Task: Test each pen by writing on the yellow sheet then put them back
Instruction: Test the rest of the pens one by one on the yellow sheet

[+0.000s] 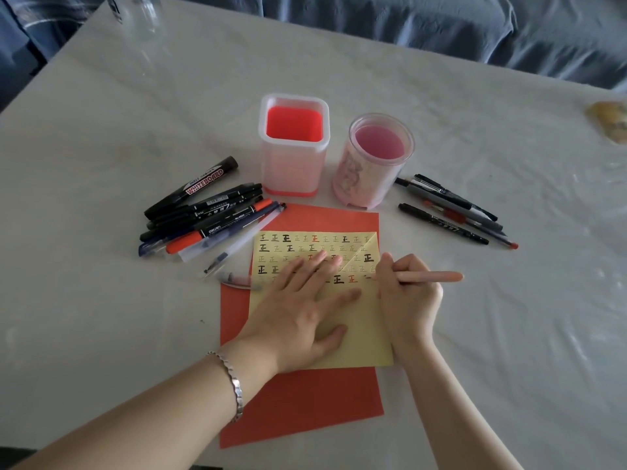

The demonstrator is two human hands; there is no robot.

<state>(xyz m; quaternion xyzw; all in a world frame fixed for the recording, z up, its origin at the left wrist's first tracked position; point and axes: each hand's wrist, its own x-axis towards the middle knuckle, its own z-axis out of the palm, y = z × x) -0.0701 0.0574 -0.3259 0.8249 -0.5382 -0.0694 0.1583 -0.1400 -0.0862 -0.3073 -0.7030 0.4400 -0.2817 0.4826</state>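
A yellow sheet covered with rows of written characters lies on a red sheet. My left hand rests flat on the yellow sheet, fingers spread. My right hand grips a pink pen, its tip touching the sheet at the right end of the lowest written row. Several markers and pens lie in a pile left of the sheets. A smaller group of pens lies to the right. Two holders stand behind: a square red one and a round pink one, both without pens.
A clear pen cap lies at the red sheet's left edge. A glass vessel stands at the far left corner of the white-covered table. A yellowish object sits at the right edge. Blue fabric lies beyond the table.
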